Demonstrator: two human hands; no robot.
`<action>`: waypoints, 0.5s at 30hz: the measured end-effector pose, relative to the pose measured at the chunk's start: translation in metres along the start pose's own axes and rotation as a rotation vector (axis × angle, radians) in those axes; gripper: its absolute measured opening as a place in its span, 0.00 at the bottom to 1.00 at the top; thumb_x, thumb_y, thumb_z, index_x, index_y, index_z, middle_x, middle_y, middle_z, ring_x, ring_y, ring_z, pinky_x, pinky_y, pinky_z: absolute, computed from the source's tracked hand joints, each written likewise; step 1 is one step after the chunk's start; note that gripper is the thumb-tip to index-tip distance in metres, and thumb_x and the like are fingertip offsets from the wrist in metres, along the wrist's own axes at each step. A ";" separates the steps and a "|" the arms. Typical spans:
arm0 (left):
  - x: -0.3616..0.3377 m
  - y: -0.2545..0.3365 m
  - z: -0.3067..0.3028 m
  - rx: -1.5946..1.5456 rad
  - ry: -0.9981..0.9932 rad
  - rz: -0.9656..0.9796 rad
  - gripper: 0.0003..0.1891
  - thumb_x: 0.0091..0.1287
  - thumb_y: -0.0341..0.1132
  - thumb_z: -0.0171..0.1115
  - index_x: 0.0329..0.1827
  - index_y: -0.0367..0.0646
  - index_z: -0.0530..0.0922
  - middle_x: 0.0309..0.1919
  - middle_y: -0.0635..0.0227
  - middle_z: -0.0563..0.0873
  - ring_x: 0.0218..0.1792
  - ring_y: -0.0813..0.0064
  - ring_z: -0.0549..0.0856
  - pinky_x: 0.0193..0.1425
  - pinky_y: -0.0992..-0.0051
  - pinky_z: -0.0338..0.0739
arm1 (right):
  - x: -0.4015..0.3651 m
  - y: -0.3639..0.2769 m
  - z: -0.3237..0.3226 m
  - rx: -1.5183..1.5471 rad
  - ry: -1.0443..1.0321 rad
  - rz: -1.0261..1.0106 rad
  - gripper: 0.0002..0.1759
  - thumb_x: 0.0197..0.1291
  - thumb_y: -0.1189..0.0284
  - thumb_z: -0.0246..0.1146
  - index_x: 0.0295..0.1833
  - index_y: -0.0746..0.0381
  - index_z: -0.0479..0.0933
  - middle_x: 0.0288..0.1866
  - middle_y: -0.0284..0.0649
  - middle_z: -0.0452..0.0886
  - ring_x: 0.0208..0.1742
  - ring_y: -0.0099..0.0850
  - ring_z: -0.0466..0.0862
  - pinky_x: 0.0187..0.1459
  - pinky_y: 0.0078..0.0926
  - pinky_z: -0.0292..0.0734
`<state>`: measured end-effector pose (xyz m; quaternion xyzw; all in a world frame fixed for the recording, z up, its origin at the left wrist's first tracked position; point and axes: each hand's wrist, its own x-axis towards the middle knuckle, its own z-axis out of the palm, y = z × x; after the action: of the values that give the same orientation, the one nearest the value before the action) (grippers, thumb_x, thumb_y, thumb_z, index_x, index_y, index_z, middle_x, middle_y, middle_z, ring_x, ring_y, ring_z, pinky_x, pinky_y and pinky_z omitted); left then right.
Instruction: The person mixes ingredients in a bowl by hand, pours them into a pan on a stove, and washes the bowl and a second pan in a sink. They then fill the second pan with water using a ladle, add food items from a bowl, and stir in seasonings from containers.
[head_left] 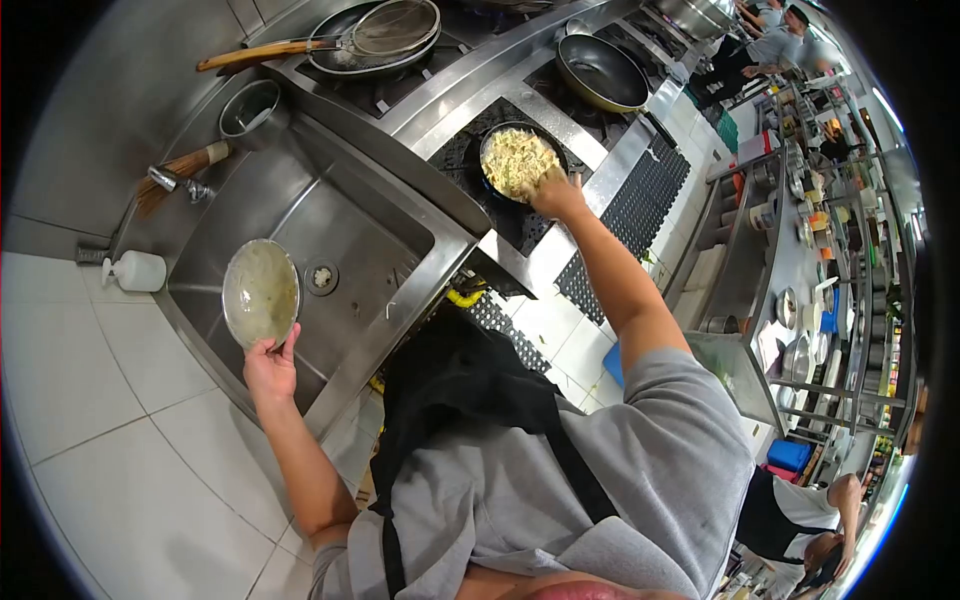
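Note:
A metal bowl (260, 292) coated with pale yellowish residue is tilted over the left side of the steel sink. My left hand (271, 368) holds its near rim, thumb against the side. Over the stove, my right hand (556, 194) touches the near right edge of a pale yellow shredded food mixture (517, 162), which fills a small dark round pan (494, 196) on the burner. The fingertips of that hand are hidden by the food and blur, so their grip cannot be made out.
The sink (330, 215) has a drain with white scraps. A broom (180, 175), soap bottle (136, 271) and metal pot (254, 115) stand left. A strainer (395, 27) lies on a wok behind; another dark pan (603, 72) sits back right. People are at the far right.

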<state>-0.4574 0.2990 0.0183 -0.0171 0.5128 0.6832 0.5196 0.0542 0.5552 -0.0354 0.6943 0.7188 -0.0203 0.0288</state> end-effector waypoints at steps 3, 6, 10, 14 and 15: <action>0.006 0.004 0.012 -0.012 0.006 -0.014 0.25 0.60 0.19 0.46 0.64 0.22 0.62 0.55 0.41 0.76 0.52 0.42 0.81 0.57 0.62 0.85 | 0.005 -0.020 -0.050 -0.134 -0.485 -0.026 0.40 0.70 0.42 0.37 0.72 0.63 0.61 0.77 0.44 0.60 0.80 0.44 0.51 0.75 0.60 0.39; 0.013 0.004 0.021 -0.027 0.002 -0.056 0.25 0.60 0.20 0.47 0.63 0.22 0.63 0.55 0.42 0.77 0.52 0.42 0.81 0.56 0.64 0.86 | 0.029 -0.011 -0.024 0.063 -0.202 -0.093 0.39 0.70 0.43 0.38 0.72 0.63 0.62 0.75 0.45 0.63 0.80 0.44 0.51 0.75 0.59 0.39; 0.024 -0.002 0.030 -0.047 0.037 -0.082 0.25 0.59 0.20 0.47 0.62 0.23 0.64 0.55 0.43 0.77 0.53 0.42 0.81 0.55 0.64 0.86 | 0.066 -0.007 -0.026 -0.030 -0.270 -0.031 0.38 0.71 0.45 0.41 0.71 0.64 0.63 0.72 0.47 0.68 0.77 0.47 0.57 0.71 0.56 0.52; 0.032 -0.006 0.032 -0.084 0.017 -0.094 0.25 0.59 0.19 0.47 0.62 0.25 0.64 0.55 0.42 0.77 0.52 0.41 0.81 0.57 0.58 0.85 | 0.044 -0.030 -0.050 -0.007 -0.178 -0.271 0.27 0.70 0.52 0.44 0.67 0.55 0.70 0.65 0.45 0.75 0.71 0.44 0.66 0.67 0.55 0.58; 0.033 -0.006 0.034 -0.077 0.028 -0.102 0.25 0.59 0.19 0.47 0.62 0.25 0.64 0.55 0.43 0.77 0.52 0.41 0.81 0.57 0.58 0.85 | 0.037 -0.028 -0.033 0.093 -0.198 -0.495 0.27 0.68 0.56 0.46 0.71 0.48 0.66 0.72 0.39 0.69 0.76 0.44 0.60 0.73 0.55 0.51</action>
<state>-0.4504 0.3457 0.0118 -0.0728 0.4918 0.6747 0.5455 0.0245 0.5935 -0.0050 0.4926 0.8586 -0.1277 0.0612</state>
